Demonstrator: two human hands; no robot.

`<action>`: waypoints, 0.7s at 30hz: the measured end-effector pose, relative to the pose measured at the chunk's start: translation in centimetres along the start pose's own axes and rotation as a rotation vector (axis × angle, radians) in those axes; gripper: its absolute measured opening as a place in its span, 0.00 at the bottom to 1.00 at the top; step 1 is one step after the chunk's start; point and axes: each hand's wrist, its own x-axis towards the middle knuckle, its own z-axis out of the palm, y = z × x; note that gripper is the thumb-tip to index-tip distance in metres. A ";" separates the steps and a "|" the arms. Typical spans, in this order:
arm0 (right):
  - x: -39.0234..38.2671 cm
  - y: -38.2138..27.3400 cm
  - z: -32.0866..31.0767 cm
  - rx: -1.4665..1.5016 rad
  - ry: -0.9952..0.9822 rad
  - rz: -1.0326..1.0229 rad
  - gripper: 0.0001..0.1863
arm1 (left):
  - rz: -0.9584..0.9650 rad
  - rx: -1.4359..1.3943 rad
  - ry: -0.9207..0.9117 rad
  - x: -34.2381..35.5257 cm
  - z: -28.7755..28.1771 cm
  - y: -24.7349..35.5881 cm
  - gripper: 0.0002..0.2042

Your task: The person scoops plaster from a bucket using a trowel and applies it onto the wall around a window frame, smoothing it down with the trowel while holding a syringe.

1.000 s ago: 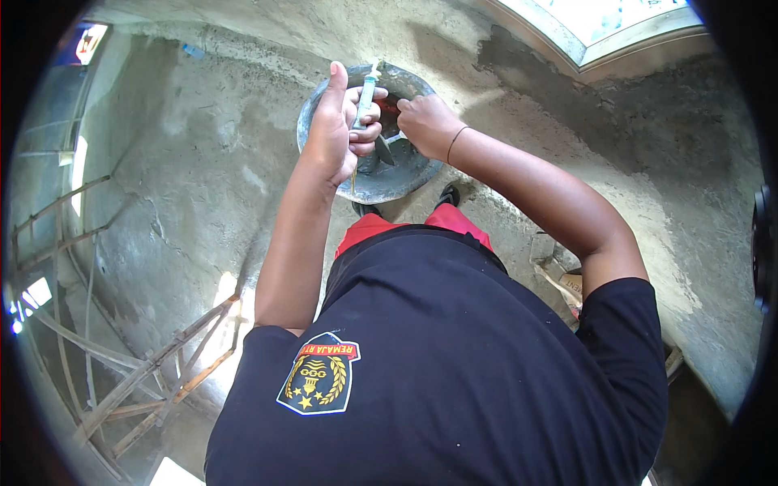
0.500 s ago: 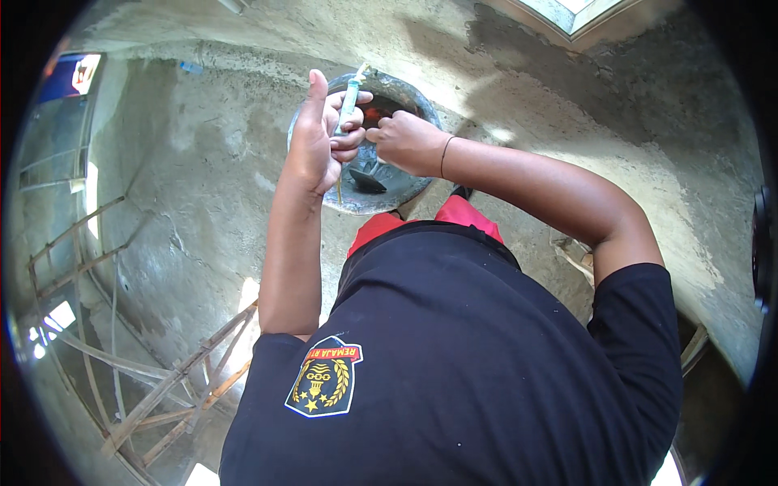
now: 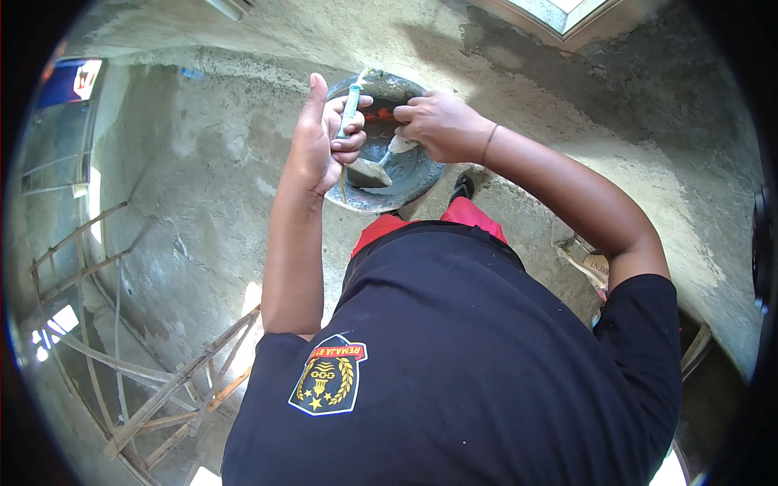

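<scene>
My left hand [image 3: 320, 142] is closed around a slim pale blue-green stick [image 3: 349, 111], its thumb pointing up. Pale cord is bunched at the stick's top end, and a thin yellowish strand hangs below my fingers. My right hand [image 3: 442, 127] grips a trowel [image 3: 370, 172] by its light handle. The trowel's flat grey blade is tilted over the inside of a round, mortar-stained basin [image 3: 420, 180]. Something orange-red shows inside the basin, partly behind my hands; I cannot make out what it is.
The basin stands on the rough concrete floor before my feet, close to a cement wall [image 3: 389, 53]. Wooden poles [image 3: 174, 381] form a frame at the lower left. A crumpled bag [image 3: 596, 266] lies beside my right arm. A framed opening [image 3: 563, 16] is at the top right.
My right hand has moved right, away from the left hand, bringing the trowel's handle into view. The blade has turned and shows a lighter face. The left hand keeps its hold on the stick.
</scene>
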 end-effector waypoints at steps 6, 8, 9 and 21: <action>-5.3 0.7 -2.0 0.140 0.114 0.277 0.11 | -0.003 -0.018 0.002 0.8 0.2 -0.2 0.44; -7.2 0.8 -2.3 0.148 0.135 0.348 0.12 | 0.005 -0.030 -0.001 1.0 0.4 -0.1 0.44; -8.2 0.8 -2.5 0.159 0.155 0.418 0.14 | 0.012 -0.038 0.000 1.1 0.4 -0.1 0.44; -16.9 -0.9 1.2 0.193 0.195 0.880 0.20 | 0.038 -0.079 0.024 2.4 1.1 -0.1 0.43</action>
